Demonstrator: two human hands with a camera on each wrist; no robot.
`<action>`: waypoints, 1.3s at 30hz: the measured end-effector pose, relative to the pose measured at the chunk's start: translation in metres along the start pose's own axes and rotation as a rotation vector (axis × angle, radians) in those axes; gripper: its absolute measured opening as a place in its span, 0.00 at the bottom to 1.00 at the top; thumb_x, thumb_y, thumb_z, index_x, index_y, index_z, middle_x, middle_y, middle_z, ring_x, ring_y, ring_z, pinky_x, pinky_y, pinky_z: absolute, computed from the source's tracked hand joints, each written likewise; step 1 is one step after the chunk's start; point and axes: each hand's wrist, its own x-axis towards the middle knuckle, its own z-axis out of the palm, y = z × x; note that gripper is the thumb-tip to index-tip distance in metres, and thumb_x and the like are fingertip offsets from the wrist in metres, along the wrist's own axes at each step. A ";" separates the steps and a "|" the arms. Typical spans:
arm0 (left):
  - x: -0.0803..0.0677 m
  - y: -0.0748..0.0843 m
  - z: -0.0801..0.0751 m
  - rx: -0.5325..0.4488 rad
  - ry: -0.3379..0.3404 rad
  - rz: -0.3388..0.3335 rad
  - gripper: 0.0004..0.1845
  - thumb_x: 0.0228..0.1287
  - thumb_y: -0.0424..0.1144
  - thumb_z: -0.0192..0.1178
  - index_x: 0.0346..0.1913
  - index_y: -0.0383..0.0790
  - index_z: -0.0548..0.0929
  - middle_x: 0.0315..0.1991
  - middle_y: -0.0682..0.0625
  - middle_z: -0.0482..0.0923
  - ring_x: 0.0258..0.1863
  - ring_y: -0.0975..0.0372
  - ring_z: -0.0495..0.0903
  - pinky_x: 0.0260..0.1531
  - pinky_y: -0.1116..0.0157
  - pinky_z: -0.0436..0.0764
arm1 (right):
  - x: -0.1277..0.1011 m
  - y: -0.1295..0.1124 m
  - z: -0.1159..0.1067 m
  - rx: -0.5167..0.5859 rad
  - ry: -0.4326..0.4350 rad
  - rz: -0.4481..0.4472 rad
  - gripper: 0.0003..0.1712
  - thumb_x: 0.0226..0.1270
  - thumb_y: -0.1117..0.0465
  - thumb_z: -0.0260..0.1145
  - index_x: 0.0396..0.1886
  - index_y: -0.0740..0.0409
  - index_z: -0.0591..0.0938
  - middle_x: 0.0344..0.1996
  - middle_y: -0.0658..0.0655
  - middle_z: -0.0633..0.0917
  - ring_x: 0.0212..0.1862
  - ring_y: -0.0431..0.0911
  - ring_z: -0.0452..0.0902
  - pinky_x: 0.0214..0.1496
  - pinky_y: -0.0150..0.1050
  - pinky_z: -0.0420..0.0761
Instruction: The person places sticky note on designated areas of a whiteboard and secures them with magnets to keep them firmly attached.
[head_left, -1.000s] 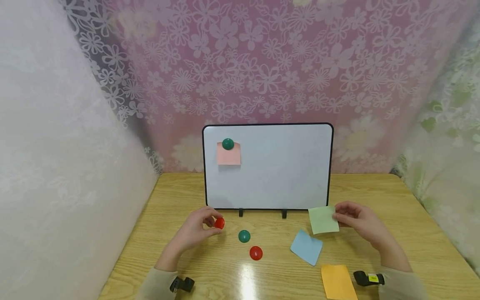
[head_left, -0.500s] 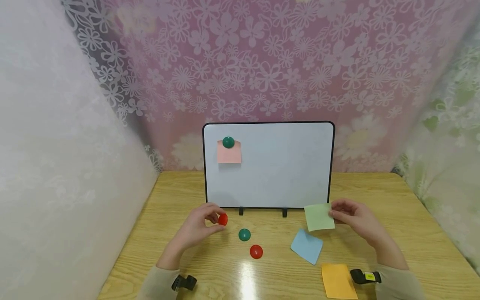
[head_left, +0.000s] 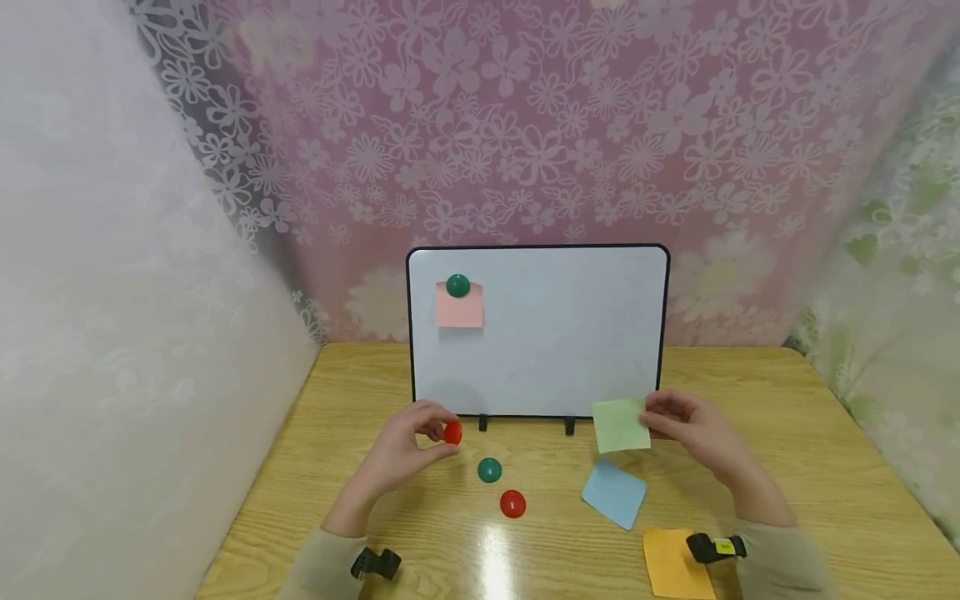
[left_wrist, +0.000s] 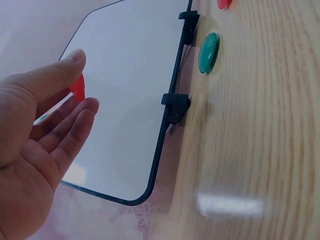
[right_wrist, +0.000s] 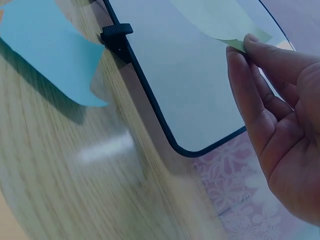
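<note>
Green note [head_left: 621, 425] shifted left, right-pinched | left grips red magnet [head_left: 452, 432] | whiteboard [head_left: 555, 333] behind

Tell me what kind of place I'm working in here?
Probably a small staged tabletop booth, not a real office: a wooden table hemmed in by floral curtains, with a small whiteboard standing on it amid loose magnets and sticky notes.

Scene bright and evenly lit. Overhead light throws a white glare streak on the wooden table [head_left: 491, 567], repeated in both wrist views. Soft shadows under the blue note [right_wrist: 47, 47]. Head view bends at edges; the right hand [right_wrist: 280, 125] is slightly blurred.
</note>
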 end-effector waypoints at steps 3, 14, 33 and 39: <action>0.000 -0.002 0.003 -0.002 0.009 0.014 0.20 0.61 0.33 0.80 0.54 0.47 0.89 0.47 0.59 0.83 0.40 0.65 0.83 0.44 0.58 0.89 | 0.003 -0.001 0.003 0.009 -0.002 0.001 0.21 0.80 0.58 0.70 0.59 0.70 0.79 0.49 0.61 0.85 0.47 0.43 0.87 0.53 0.42 0.89; 0.001 -0.004 0.008 -0.040 -0.003 -0.017 0.18 0.63 0.36 0.80 0.54 0.47 0.89 0.48 0.60 0.83 0.41 0.65 0.84 0.46 0.49 0.89 | 0.009 -0.005 0.012 0.048 0.020 0.000 0.20 0.79 0.61 0.70 0.59 0.71 0.79 0.49 0.62 0.85 0.46 0.43 0.87 0.52 0.43 0.89; 0.008 0.006 0.017 -0.048 0.041 0.028 0.19 0.62 0.35 0.80 0.55 0.44 0.89 0.48 0.59 0.83 0.41 0.63 0.85 0.46 0.60 0.89 | 0.017 -0.009 0.019 0.065 0.033 0.002 0.22 0.80 0.57 0.70 0.60 0.70 0.78 0.50 0.59 0.85 0.47 0.43 0.87 0.54 0.45 0.89; 0.011 0.012 0.022 -0.070 0.049 0.029 0.18 0.63 0.35 0.79 0.55 0.45 0.89 0.48 0.59 0.84 0.41 0.62 0.85 0.46 0.60 0.88 | 0.021 -0.012 0.023 0.083 0.043 0.005 0.22 0.79 0.57 0.71 0.60 0.69 0.78 0.49 0.58 0.86 0.47 0.43 0.87 0.55 0.46 0.88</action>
